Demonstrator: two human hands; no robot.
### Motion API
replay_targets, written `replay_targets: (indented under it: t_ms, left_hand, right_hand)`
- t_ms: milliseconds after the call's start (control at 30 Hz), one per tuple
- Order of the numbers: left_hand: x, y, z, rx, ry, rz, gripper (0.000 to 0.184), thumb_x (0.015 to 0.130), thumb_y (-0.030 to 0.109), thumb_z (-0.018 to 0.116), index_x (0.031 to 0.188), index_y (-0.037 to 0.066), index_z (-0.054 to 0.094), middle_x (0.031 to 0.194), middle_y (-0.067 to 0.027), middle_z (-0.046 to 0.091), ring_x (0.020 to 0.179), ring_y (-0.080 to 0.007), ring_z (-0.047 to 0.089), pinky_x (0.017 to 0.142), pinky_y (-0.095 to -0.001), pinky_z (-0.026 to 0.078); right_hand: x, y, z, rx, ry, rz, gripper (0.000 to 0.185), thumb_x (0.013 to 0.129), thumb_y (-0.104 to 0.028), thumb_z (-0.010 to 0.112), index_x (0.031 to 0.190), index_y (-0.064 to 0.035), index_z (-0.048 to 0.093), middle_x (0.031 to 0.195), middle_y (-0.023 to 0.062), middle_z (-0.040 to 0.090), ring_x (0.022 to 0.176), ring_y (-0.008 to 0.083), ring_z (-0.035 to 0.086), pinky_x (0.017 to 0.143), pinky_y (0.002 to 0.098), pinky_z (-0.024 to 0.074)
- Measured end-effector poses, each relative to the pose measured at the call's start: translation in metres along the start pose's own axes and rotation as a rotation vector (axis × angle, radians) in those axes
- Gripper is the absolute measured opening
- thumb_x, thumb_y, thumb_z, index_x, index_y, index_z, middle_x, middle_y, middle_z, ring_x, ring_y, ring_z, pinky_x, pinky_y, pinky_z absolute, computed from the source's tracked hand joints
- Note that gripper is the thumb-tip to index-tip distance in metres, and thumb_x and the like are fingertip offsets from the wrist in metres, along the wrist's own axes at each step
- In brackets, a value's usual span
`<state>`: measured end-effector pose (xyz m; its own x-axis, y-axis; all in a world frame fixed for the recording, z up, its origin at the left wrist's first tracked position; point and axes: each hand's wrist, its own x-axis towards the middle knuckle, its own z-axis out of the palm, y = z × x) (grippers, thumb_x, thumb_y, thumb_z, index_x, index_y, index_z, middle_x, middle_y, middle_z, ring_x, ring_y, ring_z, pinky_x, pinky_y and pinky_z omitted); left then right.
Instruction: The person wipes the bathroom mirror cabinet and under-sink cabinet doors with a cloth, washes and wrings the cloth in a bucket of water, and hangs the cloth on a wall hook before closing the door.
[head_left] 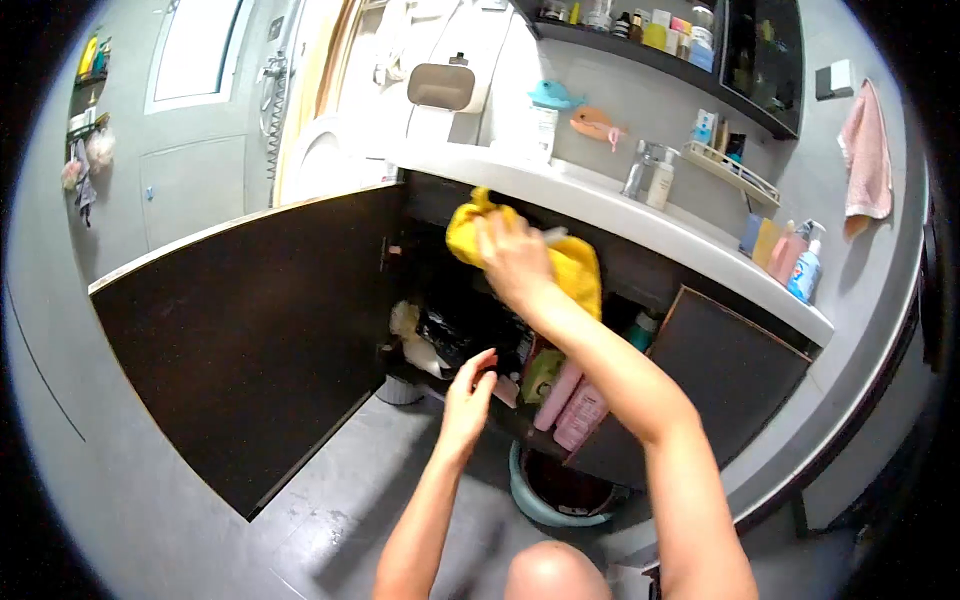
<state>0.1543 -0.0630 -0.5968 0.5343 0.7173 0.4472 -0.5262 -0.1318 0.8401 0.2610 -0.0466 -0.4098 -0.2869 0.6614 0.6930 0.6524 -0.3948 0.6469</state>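
My right hand grips a bunched yellow cloth at the top of the open cabinet under the sink. Part of the cloth hangs down to the right of my wrist. Lower and to the left, my left hand is held in front of the cabinet opening, fingers apart, with nothing in it. Behind it lies crumpled black plastic on the cabinet floor. Pink bottles and a green pack stand to its right, partly hidden by my right forearm. The cabinet's depth is dark.
On the left, a dark cabinet door is swung wide open; the right door is at an angle. A blue-rimmed basin sits on the floor below. Above runs the white countertop with a faucet and pump bottles.
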Motion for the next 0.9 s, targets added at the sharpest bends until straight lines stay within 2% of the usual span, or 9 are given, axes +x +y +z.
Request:
replay_targets:
  t_ms: [100, 167, 267, 367, 467, 600, 800, 867, 900]
  left_hand:
    - [-0.006, 0.004, 0.030, -0.027, -0.110, 0.004, 0.046, 0.098, 0.013, 0.049, 0.144, 0.007, 0.042, 0.136, -0.0118, 0.053, 0.125, -0.0200, 0.049, 0.107, -0.0320, 0.036]
    - [-0.009, 0.001, 0.042, -0.058, -0.150, 0.002, 0.046, 0.098, 0.013, 0.048, 0.144, 0.007, 0.042, 0.137, -0.0121, 0.053, 0.126, -0.0202, 0.049, 0.108, -0.0321, 0.035]
    - [-0.009, -0.009, 0.052, -0.096, -0.189, -0.033, 0.046, 0.098, 0.012, 0.048, 0.143, 0.006, 0.042, 0.135, -0.0119, 0.055, 0.126, -0.0192, 0.049, 0.108, -0.0316, 0.035]
    - [-0.013, -0.012, 0.059, -0.142, -0.233, -0.083, 0.043, 0.098, 0.011, 0.048, 0.141, 0.004, 0.045, 0.131, -0.0110, 0.058, 0.123, -0.0172, 0.050, 0.106, -0.0305, 0.035]
    - [-0.015, -0.007, 0.065, -0.131, -0.204, -0.107, 0.042, 0.098, 0.014, 0.049, 0.140, 0.006, 0.047, 0.131, -0.0071, 0.059, 0.119, -0.0166, 0.053, 0.099, -0.0305, 0.040]
    - [-0.017, -0.002, 0.074, -0.104, -0.170, -0.111, 0.040, 0.099, 0.018, 0.049, 0.137, 0.005, 0.049, 0.125, -0.0061, 0.062, 0.112, -0.0161, 0.058, 0.090, -0.0292, 0.043]
    - [-0.022, 0.018, 0.086, -0.104, -0.182, -0.088, 0.040, 0.098, 0.017, 0.051, 0.137, 0.006, 0.049, 0.125, -0.0063, 0.063, 0.108, -0.0143, 0.058, 0.091, -0.0290, 0.042]
    - [-0.025, 0.027, 0.092, -0.086, -0.186, -0.120, 0.040, 0.098, 0.017, 0.050, 0.137, 0.006, 0.049, 0.125, -0.0064, 0.063, 0.110, -0.0146, 0.058, 0.091, -0.0298, 0.042]
    - [-0.025, 0.024, 0.095, -0.086, -0.211, -0.117, 0.040, 0.098, 0.017, 0.049, 0.137, 0.007, 0.049, 0.125, -0.0064, 0.063, 0.110, -0.0148, 0.058, 0.092, -0.0301, 0.042]
  right_hand:
    - [-0.074, 0.050, -0.050, -0.121, -0.110, 0.099, 0.045, 0.073, -0.012, 0.062, 0.117, -0.0009, 0.060, 0.095, 0.0112, 0.060, 0.084, 0.0250, 0.062, 0.067, 0.0346, 0.0539]
    - [-0.118, 0.082, -0.076, -0.319, -0.143, 0.107, 0.040, 0.077, -0.015, 0.061, 0.114, -0.0013, 0.062, 0.091, 0.0087, 0.061, 0.080, 0.0229, 0.062, 0.063, 0.0338, 0.0530]
    - [-0.138, 0.099, -0.105, -0.326, -0.189, 0.197, 0.033, 0.079, -0.015, 0.059, 0.109, -0.0009, 0.063, 0.087, 0.0082, 0.061, 0.078, 0.0209, 0.062, 0.062, 0.0311, 0.0519]
    - [-0.119, 0.079, -0.076, -0.407, -0.074, 0.232, 0.020, 0.078, -0.014, 0.059, 0.093, -0.0021, 0.063, 0.079, 0.0071, 0.059, 0.072, 0.0196, 0.061, 0.057, 0.0313, 0.0510]
    - [-0.083, 0.052, -0.038, -0.197, 0.138, 0.221, 0.005, 0.074, -0.013, 0.060, 0.076, -0.0084, 0.059, 0.068, 0.0044, 0.053, 0.066, 0.0182, 0.059, 0.052, 0.0304, 0.0489]
    - [-0.040, 0.021, -0.015, -0.171, 0.252, 0.163, 0.013, 0.073, -0.016, 0.060, 0.082, -0.0059, 0.062, 0.075, 0.0066, 0.057, 0.068, 0.0191, 0.060, 0.053, 0.0296, 0.0495]
    - [-0.098, 0.074, -0.074, -0.174, -0.194, 0.264, 0.023, 0.079, -0.016, 0.060, 0.097, -0.0025, 0.065, 0.088, 0.0108, 0.064, 0.079, 0.0223, 0.066, 0.061, 0.0325, 0.0549]
    - [-0.132, 0.110, -0.112, -0.074, -0.188, 0.300, 0.021, 0.079, -0.013, 0.059, 0.096, -0.0022, 0.066, 0.089, 0.0111, 0.064, 0.081, 0.0233, 0.064, 0.064, 0.0341, 0.0549]
    - [-0.149, 0.125, -0.131, 0.010, 0.018, 0.225, 0.030, 0.077, -0.012, 0.061, 0.104, -0.0012, 0.064, 0.090, 0.0120, 0.063, 0.084, 0.0269, 0.063, 0.070, 0.0340, 0.0545]
